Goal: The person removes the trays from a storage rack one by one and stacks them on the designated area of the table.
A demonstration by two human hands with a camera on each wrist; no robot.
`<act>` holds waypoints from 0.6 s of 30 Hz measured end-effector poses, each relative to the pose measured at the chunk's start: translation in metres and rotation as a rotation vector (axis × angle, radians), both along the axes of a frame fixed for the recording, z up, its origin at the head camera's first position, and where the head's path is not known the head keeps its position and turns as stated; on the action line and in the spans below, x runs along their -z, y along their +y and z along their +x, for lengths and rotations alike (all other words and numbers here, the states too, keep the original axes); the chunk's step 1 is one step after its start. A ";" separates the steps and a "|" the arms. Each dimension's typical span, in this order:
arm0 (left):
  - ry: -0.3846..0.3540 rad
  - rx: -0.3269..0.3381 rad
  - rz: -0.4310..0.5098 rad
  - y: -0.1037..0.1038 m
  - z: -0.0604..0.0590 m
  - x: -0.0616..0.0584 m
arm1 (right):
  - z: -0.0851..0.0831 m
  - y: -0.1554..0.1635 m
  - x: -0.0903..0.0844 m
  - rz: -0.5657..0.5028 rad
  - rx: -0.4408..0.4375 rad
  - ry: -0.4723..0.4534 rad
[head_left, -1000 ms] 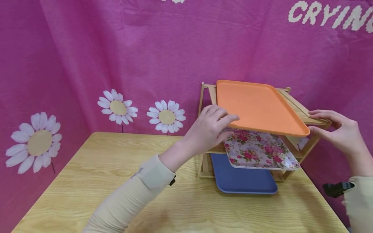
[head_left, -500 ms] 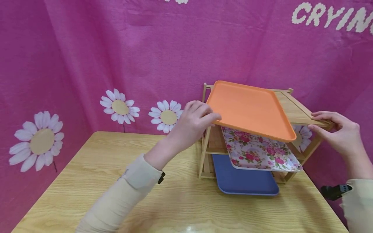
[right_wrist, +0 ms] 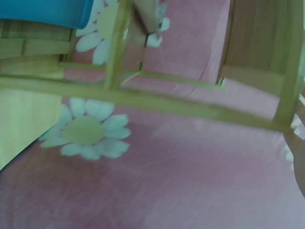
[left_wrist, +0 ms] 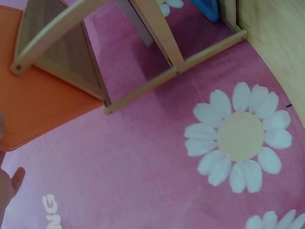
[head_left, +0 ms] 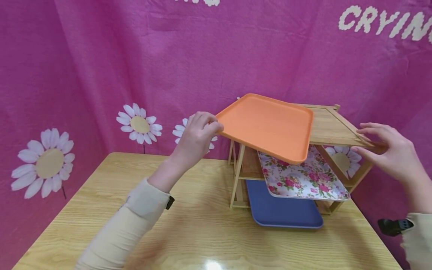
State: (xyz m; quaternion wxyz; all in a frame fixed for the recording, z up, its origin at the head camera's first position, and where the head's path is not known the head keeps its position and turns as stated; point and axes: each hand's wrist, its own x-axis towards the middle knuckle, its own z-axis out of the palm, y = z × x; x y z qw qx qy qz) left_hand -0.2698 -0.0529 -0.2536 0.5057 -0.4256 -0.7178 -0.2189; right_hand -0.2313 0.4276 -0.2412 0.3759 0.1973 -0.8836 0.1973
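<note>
My left hand [head_left: 195, 137] pinches the left edge of an orange tray [head_left: 266, 125], thumb on top. Tilted with its front right corner lower, the tray overlaps the left part of a wooden rack's top board [head_left: 332, 127]. In the left wrist view the orange tray [left_wrist: 43, 100] shows behind the rack's frame, the hand only partly visible at the edge. At the rack's front right top corner my right hand [head_left: 393, 152] holds the board, fingers above and thumb below its edge. Just a sliver of that hand [right_wrist: 296, 157] appears in the right wrist view.
A floral tray [head_left: 307, 178] juts forward from the rack's middle level. Below it a blue tray [head_left: 287, 210] sticks out over the wooden table [head_left: 189, 225]. Behind stands a pink cloth backdrop [head_left: 168, 56] printed with daisies and lettering.
The orange tray has slid left with my left hand and turned, baring the right part of the rack's top board. My right hand stays near the rack's corner.
</note>
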 end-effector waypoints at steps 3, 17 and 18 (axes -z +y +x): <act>-0.053 -0.052 0.045 -0.006 -0.004 0.003 | -0.001 -0.015 -0.007 0.049 -0.015 0.029; -0.547 -0.273 0.256 -0.004 0.014 0.011 | -0.010 -0.044 -0.002 0.022 0.141 -0.226; -0.597 -0.274 0.257 -0.003 0.018 0.011 | -0.010 -0.045 -0.001 0.030 0.147 -0.223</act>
